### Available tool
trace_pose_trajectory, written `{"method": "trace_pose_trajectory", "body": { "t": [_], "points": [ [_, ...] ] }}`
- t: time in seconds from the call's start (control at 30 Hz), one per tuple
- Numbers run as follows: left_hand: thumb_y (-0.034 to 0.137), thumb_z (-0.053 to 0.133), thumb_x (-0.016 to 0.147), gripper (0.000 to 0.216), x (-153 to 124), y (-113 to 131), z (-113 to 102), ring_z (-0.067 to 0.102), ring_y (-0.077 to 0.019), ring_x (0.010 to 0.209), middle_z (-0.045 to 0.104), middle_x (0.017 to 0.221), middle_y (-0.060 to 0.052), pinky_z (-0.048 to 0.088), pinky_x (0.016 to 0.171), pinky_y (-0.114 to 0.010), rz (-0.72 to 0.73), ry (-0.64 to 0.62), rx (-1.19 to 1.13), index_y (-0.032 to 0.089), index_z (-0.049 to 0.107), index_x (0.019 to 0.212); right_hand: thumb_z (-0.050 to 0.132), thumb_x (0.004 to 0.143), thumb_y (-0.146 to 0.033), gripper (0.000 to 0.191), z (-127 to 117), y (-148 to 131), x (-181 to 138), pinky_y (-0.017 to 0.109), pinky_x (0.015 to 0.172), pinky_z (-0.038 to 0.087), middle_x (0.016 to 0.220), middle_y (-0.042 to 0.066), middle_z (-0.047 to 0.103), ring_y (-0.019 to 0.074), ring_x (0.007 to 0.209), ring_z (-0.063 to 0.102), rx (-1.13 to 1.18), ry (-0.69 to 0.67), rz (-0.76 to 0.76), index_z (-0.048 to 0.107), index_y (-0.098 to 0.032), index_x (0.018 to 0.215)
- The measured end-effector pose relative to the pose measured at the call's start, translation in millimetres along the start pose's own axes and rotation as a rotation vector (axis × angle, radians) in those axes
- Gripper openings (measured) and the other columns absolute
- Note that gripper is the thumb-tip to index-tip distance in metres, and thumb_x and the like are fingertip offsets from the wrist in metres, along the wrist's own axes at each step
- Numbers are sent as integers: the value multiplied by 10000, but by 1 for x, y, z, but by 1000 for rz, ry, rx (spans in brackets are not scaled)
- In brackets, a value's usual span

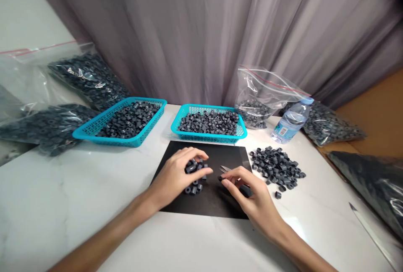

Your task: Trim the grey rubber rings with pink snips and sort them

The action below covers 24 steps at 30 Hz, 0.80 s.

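A black mat (pixel 204 205) lies on the white table in front of me. My left hand (pixel 176 173) rests on the mat with its fingers curled over a small heap of dark grey rubber rings (pixel 195 175). My right hand (pixel 248 192) is closed round a small pair of snips (pixel 225 168), whose metal blades point left, and its fingertips pinch one ring (pixel 220 178).
Two teal baskets (pixel 91 131) (pixel 241 131) of the same rings stand behind the mat. A loose pile of rings (pixel 277 167) lies right of the mat. A water bottle (pixel 291 123) and several plastic bags of rings (pixel 85 77) sit around; grey curtain behind.
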<state>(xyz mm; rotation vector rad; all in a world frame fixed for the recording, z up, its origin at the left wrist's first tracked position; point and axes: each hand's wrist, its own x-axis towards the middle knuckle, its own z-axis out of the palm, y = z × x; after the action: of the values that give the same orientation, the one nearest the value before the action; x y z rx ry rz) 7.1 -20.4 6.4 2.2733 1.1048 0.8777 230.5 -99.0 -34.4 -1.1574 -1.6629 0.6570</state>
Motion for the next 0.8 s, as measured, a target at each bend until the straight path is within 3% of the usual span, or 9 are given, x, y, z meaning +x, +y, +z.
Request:
{"method": "trace_pose_trajectory", "body": {
  "t": [0.13, 0.27, 0.43, 0.8],
  "points": [
    [431, 692, 906, 206, 11, -22, -17, 628, -289, 1077, 745, 1048, -39, 451, 1002, -422, -108, 23, 172, 257, 770, 981, 580, 1018, -331, 159, 0, 1, 2, 291, 692, 515, 904, 43, 682, 179, 784, 631, -16, 15, -9, 699, -226, 1040],
    [397, 691, 900, 187, 13, -33, -17, 643, -274, 966, 772, 951, -28, 461, 944, -408, -123, -21, 177, 259, 801, 839, 577, 1020, -327, 159, 1, 0, 3, 283, 692, 512, 905, 42, 687, 176, 777, 632, -17, 27, -13, 698, -224, 1026],
    [389, 680, 900, 199, 13, -30, -13, 648, -263, 949, 782, 940, -24, 466, 929, -381, -121, 11, 169, 249, 777, 797, 574, 1022, -344, 173, 3, 0, 3, 271, 719, 516, 923, 39, 706, 174, 806, 652, 14, 41, 28, 696, -221, 1012],
    [421, 599, 947, 220, 10, -15, -10, 748, -198, 899, 800, 909, 26, 534, 860, -264, -186, 48, 53, 250, 726, 892, 591, 1005, -399, 215, 4, 0, 5, 274, 750, 543, 961, 47, 735, 188, 840, 697, 80, 85, 86, 699, -213, 1008]
  ]
}}
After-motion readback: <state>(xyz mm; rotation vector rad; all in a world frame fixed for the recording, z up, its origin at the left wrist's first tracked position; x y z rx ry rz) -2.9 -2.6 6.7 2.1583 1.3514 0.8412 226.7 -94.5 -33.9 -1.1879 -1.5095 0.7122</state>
